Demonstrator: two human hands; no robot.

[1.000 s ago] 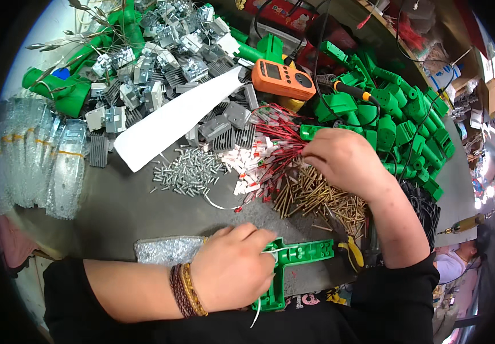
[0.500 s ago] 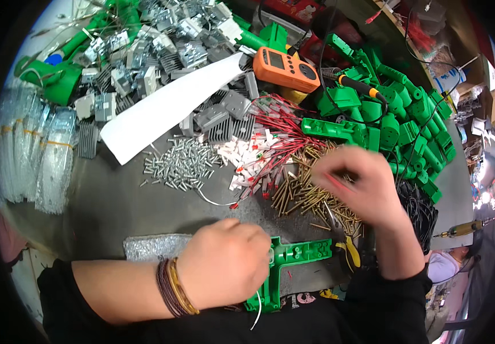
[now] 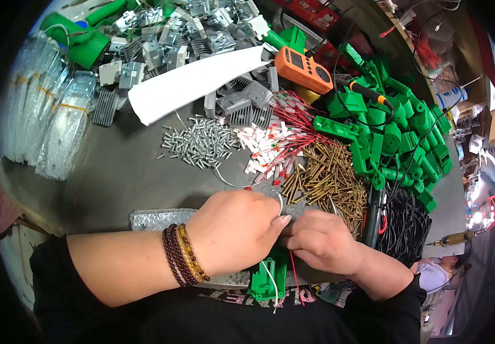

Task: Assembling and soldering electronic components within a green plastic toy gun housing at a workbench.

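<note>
My left hand (image 3: 239, 232) is closed in a pinch, with a white wire (image 3: 272, 281) passing through its fingers and hanging below. Close against it, my right hand (image 3: 325, 243) is closed too, and a red wire (image 3: 295, 269) hangs down from its fingertips. The fingertips of both hands meet over a green plastic housing half (image 3: 267, 284), whose upper part they cover. Just what is joined or touched between the fingertips is hidden.
Bubble wrap (image 3: 161, 219) lies left of the housing. Beyond are heaps of silver screws (image 3: 198, 143), brass-coloured screws (image 3: 330, 183), red-wired white connectors (image 3: 264, 149), and green housings (image 3: 402, 126). An orange meter (image 3: 303, 70) and black cables (image 3: 402, 223) lie farther right.
My right hand has come down and left from above the brass-coloured screws to meet my left hand, bringing the red wire. My left hand has risen slightly; the view has shifted.
</note>
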